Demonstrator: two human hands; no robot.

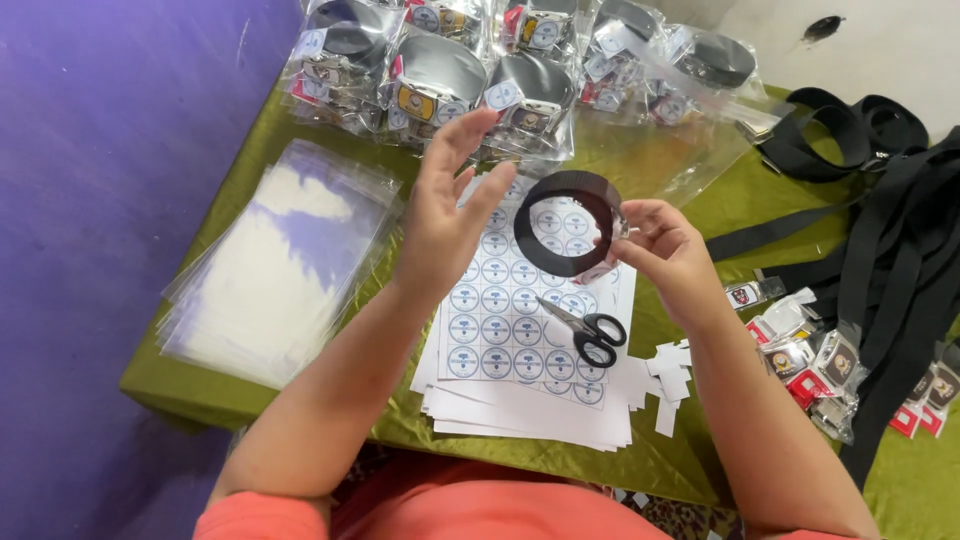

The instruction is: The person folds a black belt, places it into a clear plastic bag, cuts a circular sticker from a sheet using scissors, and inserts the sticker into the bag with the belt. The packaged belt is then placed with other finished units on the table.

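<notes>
My right hand (668, 252) pinches a rolled black belt coil (566, 222) at its buckle end, holding it upright above a stack of round-sticker sheets (510, 330). My left hand (447, 205) is raised just left of the coil with fingers spread, not touching it. Black-handled scissors (590, 332) lie on the sticker sheets below my hands.
A pile of clear plastic bags (280, 265) lies at the left on the green tablecloth (700, 200). Several bagged belts (470, 70) are heaped at the back. Loose black belts (890, 230) with buckles and tags (810, 350) sprawl at the right. Paper scraps (670, 370) sit by the sheets.
</notes>
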